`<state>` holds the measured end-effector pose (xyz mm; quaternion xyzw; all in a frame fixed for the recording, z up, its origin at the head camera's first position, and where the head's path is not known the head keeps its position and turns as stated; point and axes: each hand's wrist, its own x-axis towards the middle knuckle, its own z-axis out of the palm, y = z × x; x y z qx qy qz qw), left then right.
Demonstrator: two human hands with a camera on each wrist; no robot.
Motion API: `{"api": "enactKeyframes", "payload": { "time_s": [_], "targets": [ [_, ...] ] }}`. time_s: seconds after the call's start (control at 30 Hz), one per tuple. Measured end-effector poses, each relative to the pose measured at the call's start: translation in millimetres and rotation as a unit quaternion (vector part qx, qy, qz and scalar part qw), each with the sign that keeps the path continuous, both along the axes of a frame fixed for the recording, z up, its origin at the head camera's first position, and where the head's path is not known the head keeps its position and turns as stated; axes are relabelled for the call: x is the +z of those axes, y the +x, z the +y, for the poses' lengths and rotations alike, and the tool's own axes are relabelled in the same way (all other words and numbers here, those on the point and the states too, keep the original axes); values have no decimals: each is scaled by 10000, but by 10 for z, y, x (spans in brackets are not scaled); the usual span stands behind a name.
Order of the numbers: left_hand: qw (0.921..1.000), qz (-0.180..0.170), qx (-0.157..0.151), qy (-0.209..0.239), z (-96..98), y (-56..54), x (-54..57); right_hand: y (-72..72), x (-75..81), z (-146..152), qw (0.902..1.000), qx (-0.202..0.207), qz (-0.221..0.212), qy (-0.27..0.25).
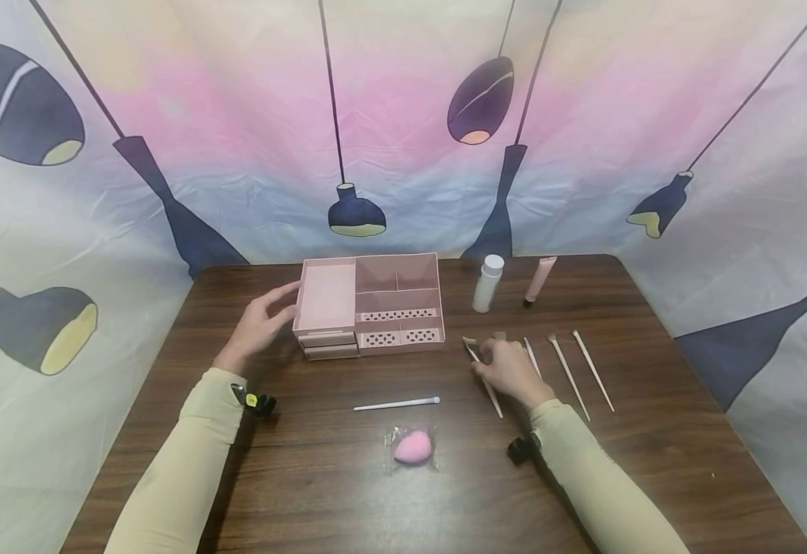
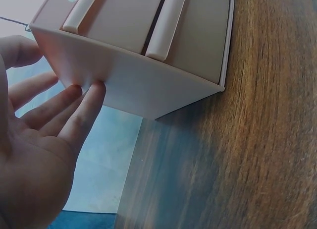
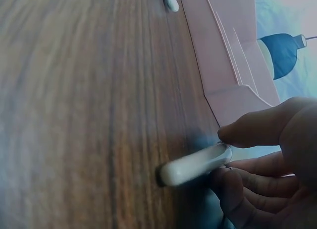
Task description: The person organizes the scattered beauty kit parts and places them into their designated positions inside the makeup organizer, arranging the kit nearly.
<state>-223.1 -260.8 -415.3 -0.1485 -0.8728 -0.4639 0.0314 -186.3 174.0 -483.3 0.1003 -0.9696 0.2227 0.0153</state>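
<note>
My left hand [image 1: 254, 327] rests its fingertips, nearly straight, on the left side of a pink makeup organizer [image 1: 327, 292]. The left wrist view shows those fingers [image 2: 81, 117] against the organizer's side wall, below its two drawers. To the right, my right hand [image 1: 514, 371] pinches a makeup brush [image 1: 491, 396] near its bristle end. Its pale handle [image 3: 195, 168] points toward the camera in the right wrist view, with thumb and fingers on either side. Part of another brush [image 1: 499, 335] shows just behind the right hand.
Right of that hand lie several more brushes [image 1: 569, 377]. A white bottle [image 1: 488, 285] and a pink tube [image 1: 540, 282] stand at the back. In front are a white brush [image 1: 396, 404] and a wrapped pink makeup sponge [image 1: 413, 447]. A printed cloth [image 1: 271, 115] hangs behind the wooden table [image 1: 320, 500].
</note>
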Motion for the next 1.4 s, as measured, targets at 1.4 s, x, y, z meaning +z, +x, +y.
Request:
{"api": "enactKeyframes", "payload": {
  "time_s": [1.4],
  "targets": [
    [10000,-72,-5,-25,-4,5,18,-63,225,-67,9988,-281,74,-384]
  ]
}}
